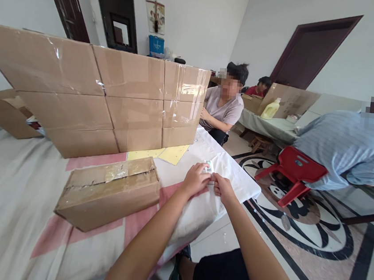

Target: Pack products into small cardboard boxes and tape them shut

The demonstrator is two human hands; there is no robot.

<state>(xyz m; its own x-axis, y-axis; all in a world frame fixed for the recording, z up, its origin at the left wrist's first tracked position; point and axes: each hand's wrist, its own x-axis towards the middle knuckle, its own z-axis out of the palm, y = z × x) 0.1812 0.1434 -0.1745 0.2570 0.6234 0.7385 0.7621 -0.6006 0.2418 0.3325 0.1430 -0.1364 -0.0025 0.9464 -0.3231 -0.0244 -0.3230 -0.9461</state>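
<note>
A small white item with pale green marks [209,164] rests at the corner of the cloth-covered table, and its exact kind is too small to make out. My left hand [196,179] is closed around its near left side, covering part of it. Fingers curled, my right hand [223,189] pinches at its near right edge. To the left of my hands lies a taped brown cardboard box [110,199]. Yellow printed patches [174,153] show on the tablecloth [226,175] just beyond my left hand.
Stacked cardboard boxes [132,121] form a wall along the table's far side. A person [227,106] crouches beyond the table's corner. On the right, another person in a striped shirt [347,143] sits on a red plastic stool [299,167]. A yellow jug [271,109] stands on a further table.
</note>
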